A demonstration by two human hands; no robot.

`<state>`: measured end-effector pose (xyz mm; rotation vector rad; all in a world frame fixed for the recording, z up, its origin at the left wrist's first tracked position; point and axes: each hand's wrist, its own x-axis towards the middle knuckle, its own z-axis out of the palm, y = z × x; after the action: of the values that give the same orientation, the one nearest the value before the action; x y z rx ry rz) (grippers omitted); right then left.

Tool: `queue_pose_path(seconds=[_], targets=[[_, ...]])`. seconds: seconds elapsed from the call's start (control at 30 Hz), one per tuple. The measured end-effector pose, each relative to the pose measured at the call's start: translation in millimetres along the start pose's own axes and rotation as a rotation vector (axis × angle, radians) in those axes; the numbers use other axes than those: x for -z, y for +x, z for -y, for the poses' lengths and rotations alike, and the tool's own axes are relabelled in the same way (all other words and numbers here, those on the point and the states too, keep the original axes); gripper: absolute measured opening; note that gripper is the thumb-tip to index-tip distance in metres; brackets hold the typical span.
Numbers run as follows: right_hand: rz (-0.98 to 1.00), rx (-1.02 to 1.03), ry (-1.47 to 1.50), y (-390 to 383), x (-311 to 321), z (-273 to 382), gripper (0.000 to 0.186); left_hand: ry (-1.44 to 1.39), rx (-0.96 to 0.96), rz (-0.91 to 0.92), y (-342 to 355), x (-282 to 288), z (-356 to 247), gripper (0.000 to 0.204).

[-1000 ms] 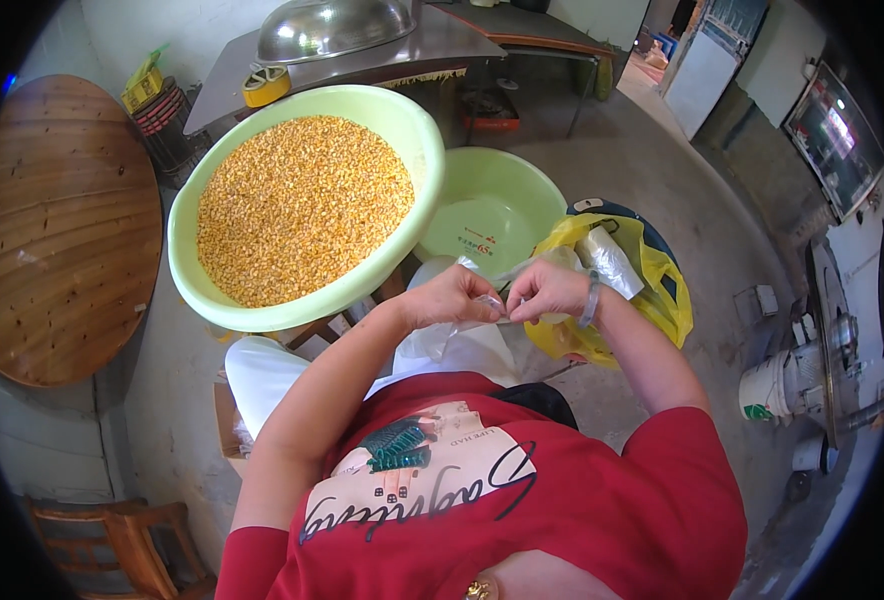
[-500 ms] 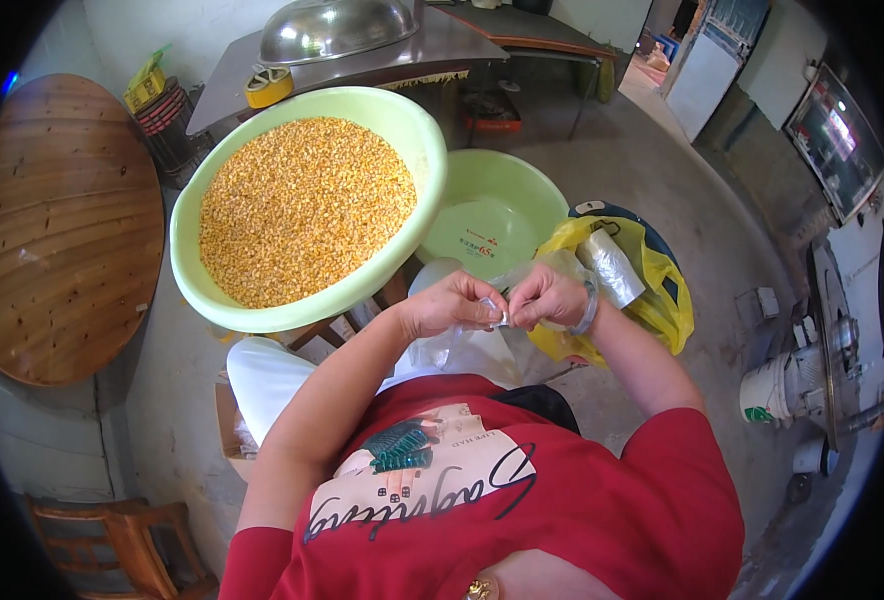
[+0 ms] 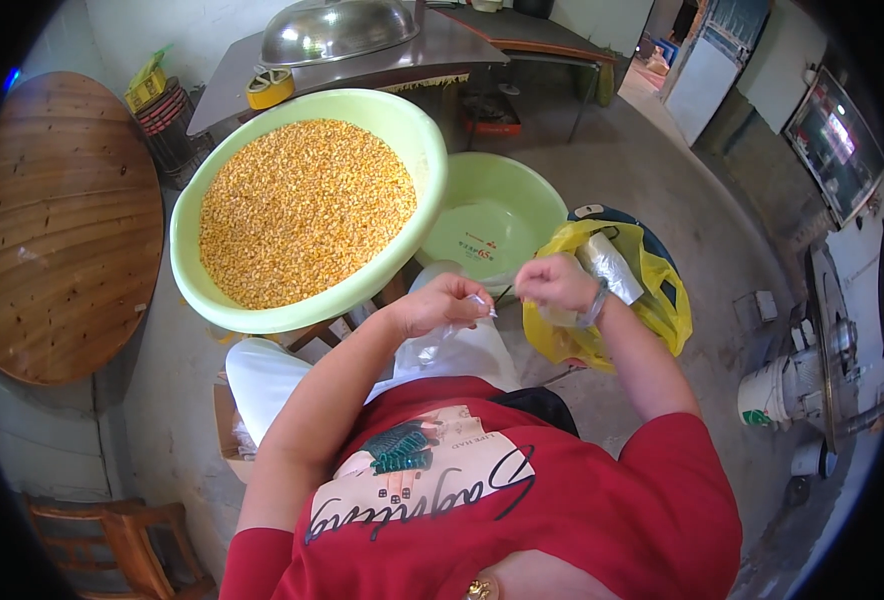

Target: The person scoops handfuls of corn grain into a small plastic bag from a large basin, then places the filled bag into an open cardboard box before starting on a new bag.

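A clear plastic bag (image 3: 428, 350) is above the person's lap, in front of the white trousers (image 3: 270, 380). The left hand (image 3: 440, 303) has its thumb and fingers pressed together on the upper part of this bag. The right hand (image 3: 559, 283) is near it on the right, not touching the left one; its fingers are bent inward, and one cannot tell whether they hold something.

Beside the right hand is an open yellow plastic bag (image 3: 667, 325), and in it lies a shiny clear roll (image 3: 610, 268). A dark blue round seat (image 3: 654, 238) shows behind this bag.

On the left there is a large pale green basin (image 3: 428, 170), filled widely with yellow corn kernels (image 3: 307, 215). Behind the hands, a second green basin (image 3: 527, 205) stands lower, with red printing on its bottom.

The grey floor (image 3: 612, 165) looks smooth, with some stains. At the far side, a dark table (image 3: 442, 50) carries a metal dome (image 3: 337, 32) and a yellow tape roll (image 3: 270, 90). A round wooden board (image 3: 62, 230) leans at the left; a wooden chair (image 3: 142, 555) is at the near left, and a white bucket (image 3: 765, 390) at the right.
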<state>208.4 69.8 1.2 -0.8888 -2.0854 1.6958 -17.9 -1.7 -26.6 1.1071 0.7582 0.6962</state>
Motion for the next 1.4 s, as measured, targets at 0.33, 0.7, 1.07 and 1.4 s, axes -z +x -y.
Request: queue_pose_path(seconds=[0.33, 0.7, 1.07, 1.4], targets=[[-0.396, 0.32, -0.909, 1, 24, 22, 0.06, -0.663, -0.513, -0.168, -26, 15, -48, 0.022], [0.103, 0.276, 0.001, 77, -96, 36, 0.053, -0.967, -0.817, -0.056, -61, 30, -77, 0.028], [0.2, 0.03, 0.289, 121, -99, 85, 0.016, -0.72, -0.842, -0.41, -117, 111, -56, 0.019], [0.303, -0.093, -0.124, 195, -111, 122, 0.022, 0.766, -0.521, -0.75, -148, 110, -104, 0.084]])
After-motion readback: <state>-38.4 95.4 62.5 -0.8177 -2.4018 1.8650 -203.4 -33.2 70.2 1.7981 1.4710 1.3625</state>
